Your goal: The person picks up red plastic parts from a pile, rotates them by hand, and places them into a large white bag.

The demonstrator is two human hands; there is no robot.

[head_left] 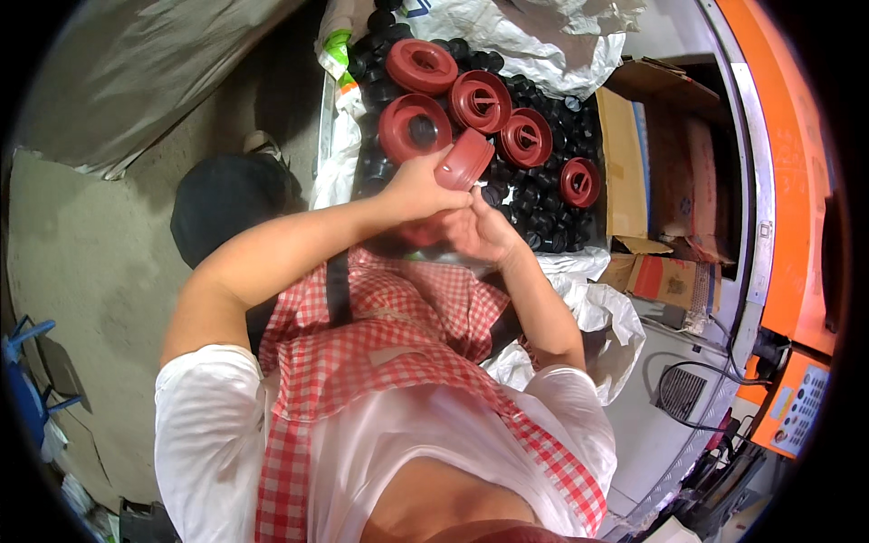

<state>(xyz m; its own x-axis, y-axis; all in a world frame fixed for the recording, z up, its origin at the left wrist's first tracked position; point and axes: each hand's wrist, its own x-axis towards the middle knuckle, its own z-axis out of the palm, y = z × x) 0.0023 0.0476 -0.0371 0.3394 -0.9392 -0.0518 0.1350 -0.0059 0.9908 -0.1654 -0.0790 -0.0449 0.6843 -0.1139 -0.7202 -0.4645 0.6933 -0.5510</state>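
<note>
Here, we see the left hand gripping a smooth, rounded red part; the right hand sits close by, its hold unclear. Beyond both, circular red pieces top a heap of small, glossy black parts.

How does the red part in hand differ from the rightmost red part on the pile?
The held red part is gripped by the left hand; the rightmost red part lies on black pieces. The held part shows mostly its side wall, the rightmost its round, ringed face. Both are red.
</note>
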